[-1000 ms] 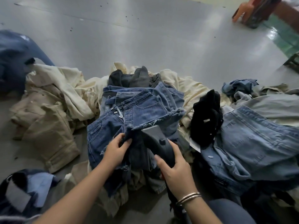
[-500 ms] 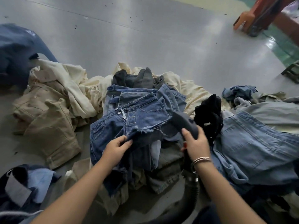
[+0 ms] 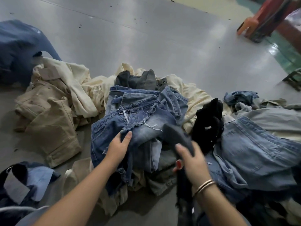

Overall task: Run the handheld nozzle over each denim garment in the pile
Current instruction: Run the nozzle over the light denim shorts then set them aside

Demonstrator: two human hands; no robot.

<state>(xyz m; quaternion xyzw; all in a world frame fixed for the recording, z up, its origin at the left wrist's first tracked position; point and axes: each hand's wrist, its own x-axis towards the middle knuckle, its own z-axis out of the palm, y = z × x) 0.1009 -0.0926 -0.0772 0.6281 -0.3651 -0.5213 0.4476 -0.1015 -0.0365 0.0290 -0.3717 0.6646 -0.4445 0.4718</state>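
1. Nearest us, the right hand point(image 3: 193, 162) has its fingers point(image 3: 180, 148) wrapped round the grey handheld nozzle point(image 3: 176, 136). It's blurred, so the exact hold is hard to read, but a red button shows by the thumb.
2. Just left of the nozzle, the left hand point(image 3: 118, 146) pinches the frayed hem of the blue denim shorts point(image 3: 123, 124), thumb and fingers curled on the cloth, pinning it flat.
3. Here's the relation that counts: the nozzle's wide mouth points up and left, straight at the faded denim panel point(image 3: 146, 132) lying between the two hands. The right hand is the nearer one, and the nozzle's long axis slants from the wrist toward the shorts' waistband.
4. Below the nozzle its dark hose drops out of view, cut off at the frame's edge.
5. Right of the nozzle: a black garment point(image 3: 210, 124), then pale denim point(image 3: 254, 147), seemingly waiting its turn.
6. Beyond the shorts, cream cloth point(image 3: 81, 95), khaki trousers point(image 3: 48, 118), and bare grey floor point(image 3: 146, 38).
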